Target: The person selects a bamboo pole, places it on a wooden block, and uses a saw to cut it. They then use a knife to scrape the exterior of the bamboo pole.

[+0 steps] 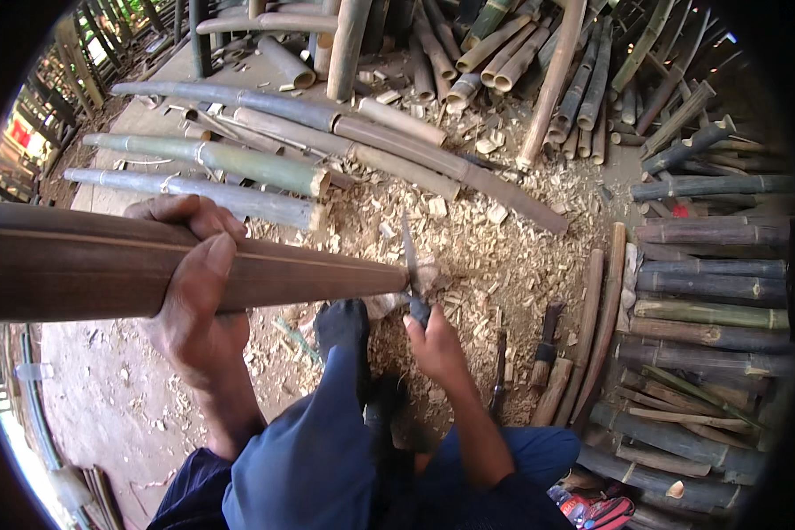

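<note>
A long brown bamboo pole (318,272) reaches in from the left edge, its far end over the chip-strewn ground. My left hand (196,283) is closed around it, with the thumb on top. In my right hand (437,343) is a knife (409,256), gripped by its dark handle. The narrow blade points away from me and crosses the pole's end, touching or very close to it. Just beyond that end lies a pale block-like piece (427,276), partly behind the blade. My dark-covered foot (342,322) is just below the pole.
Wood chips (521,256) cover the ground. Several bamboo poles, one a green pole (221,161), lie ahead on the left. Cut bamboo (715,283) is stacked along the right. A dark-handled tool (548,344) lies right of my hand. A plastic bottle (570,505) lies at lower right.
</note>
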`<state>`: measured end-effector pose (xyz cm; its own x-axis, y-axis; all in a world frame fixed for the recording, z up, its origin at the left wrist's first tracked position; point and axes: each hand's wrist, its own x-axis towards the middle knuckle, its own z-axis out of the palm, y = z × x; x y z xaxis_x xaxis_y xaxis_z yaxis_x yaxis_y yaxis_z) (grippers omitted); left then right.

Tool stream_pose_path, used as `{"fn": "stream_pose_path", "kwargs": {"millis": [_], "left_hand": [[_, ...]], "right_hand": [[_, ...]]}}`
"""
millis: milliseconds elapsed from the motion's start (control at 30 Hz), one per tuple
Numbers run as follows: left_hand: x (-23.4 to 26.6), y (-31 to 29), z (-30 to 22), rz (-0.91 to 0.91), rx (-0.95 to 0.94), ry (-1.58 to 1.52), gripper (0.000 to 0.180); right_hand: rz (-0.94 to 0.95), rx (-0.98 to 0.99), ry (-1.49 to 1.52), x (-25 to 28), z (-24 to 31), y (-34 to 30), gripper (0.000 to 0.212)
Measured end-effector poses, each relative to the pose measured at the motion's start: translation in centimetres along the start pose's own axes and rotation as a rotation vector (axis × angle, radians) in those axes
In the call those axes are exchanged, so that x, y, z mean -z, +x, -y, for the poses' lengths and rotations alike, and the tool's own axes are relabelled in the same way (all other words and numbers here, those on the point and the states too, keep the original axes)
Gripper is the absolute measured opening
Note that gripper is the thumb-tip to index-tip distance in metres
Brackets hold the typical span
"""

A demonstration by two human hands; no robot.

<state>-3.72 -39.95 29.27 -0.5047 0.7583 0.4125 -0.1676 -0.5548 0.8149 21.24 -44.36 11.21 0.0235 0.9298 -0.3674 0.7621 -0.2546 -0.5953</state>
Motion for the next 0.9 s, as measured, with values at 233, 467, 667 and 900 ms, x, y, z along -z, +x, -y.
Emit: {"fn": "stream_pose_path", "kwargs": {"millis": [233,467,667,900], "left_hand": [[0.5,0.4,0.5,-0.032,-0.017,0.017,0.034],[-0.8,0.7,0.4,-0.03,0.001,0.022,0.033],[0.8,1.0,0.3,-0.056,-0.003,0.037,0.027],[2.4,1.3,0.4,0.051,-0.006,-0.025,0.035]], "right_hand": [[-0.248,0.262,0.343,4.4,6.0,-2.6,0.044],[-0.205,0.085,-0.116,-2.2,0.1,0.1,0.042],[-0.319,0.351,0.211,1.3,4.5,-2.8,0.036],[-0.047,-0.078,-0.009,-0.5,-1.2,-1.5,0.038]]}}
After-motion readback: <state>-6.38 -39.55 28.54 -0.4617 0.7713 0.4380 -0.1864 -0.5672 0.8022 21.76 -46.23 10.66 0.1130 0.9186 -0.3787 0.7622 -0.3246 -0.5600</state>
